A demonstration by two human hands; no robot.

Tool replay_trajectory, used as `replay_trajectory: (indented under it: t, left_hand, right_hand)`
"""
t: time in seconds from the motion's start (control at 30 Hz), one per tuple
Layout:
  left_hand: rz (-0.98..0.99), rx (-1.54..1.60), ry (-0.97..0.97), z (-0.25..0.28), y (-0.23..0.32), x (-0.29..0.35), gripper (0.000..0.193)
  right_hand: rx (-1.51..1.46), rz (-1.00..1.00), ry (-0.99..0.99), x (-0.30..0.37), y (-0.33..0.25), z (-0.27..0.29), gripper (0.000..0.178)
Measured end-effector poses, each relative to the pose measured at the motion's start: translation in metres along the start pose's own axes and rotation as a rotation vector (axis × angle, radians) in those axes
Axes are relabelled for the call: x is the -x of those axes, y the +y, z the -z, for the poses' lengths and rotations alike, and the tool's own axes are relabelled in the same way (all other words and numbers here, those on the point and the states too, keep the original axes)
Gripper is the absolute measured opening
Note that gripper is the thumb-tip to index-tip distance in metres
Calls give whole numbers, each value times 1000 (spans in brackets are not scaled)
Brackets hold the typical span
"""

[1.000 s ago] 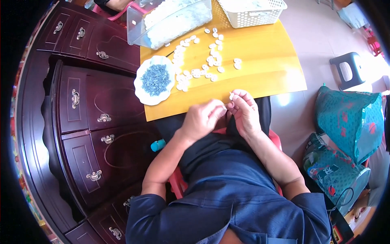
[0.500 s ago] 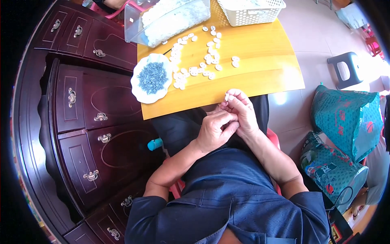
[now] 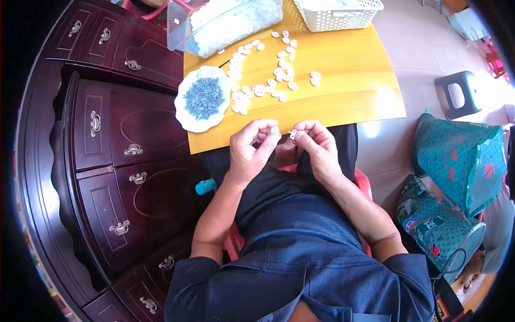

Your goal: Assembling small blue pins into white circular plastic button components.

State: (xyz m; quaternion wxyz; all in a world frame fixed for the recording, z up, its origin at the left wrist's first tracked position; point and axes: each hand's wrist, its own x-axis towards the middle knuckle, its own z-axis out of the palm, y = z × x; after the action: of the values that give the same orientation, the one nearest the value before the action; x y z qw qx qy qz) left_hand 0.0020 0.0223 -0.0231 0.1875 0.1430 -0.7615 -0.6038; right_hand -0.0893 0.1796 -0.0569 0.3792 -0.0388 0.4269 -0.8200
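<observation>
In a pinch, the thumb and forefinger of my right hand [image 3: 322,153] hold a small white plastic piece [image 3: 293,134]. A thin bit juts from its left side. My left hand [image 3: 248,153] is beside it, a short gap away, thumb and forefinger brought together; whether something small sits between their tips I cannot make out. Both hands are over my lap at the table's near edge. Beyond them, several small white oval pieces [image 3: 259,89] with dark spots lie scattered on the table. A scalloped white dish [image 3: 185,119] to the left holds a heap of small grey metal pins [image 3: 204,98].
At the back of the yellow wooden table [image 3: 343,80] stand a clear bin [image 3: 179,32] of white pieces and a white perforated basket [image 3: 338,21]. A dark wooden cabinet [image 3: 102,177] flanks my left. Green sacks [image 3: 456,155] and a grey stool [image 3: 458,94] are on the right.
My hands, together before, have moved apart, the left one going left and upward. The white piece in my right hand is now lower and further left. The view has shifted slightly.
</observation>
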Motion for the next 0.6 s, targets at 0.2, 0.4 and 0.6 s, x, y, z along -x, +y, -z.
replay_trajectory:
  t: [0.2, 0.4, 0.6]
  left_hand:
    - [-35, -76, -13, 0, -4, -2, 17]
    - [-23, -82, -28, 1, -3, -1, 16]
    - [-10, -64, -49, 0, -2, -1, 17]
  right_hand:
    - [29, -10, -17, 3, 1, -3, 10]
    - [86, -10, 2, 3, 1, -4, 11]
    - [133, -20, -12, 3, 0, -4, 11]
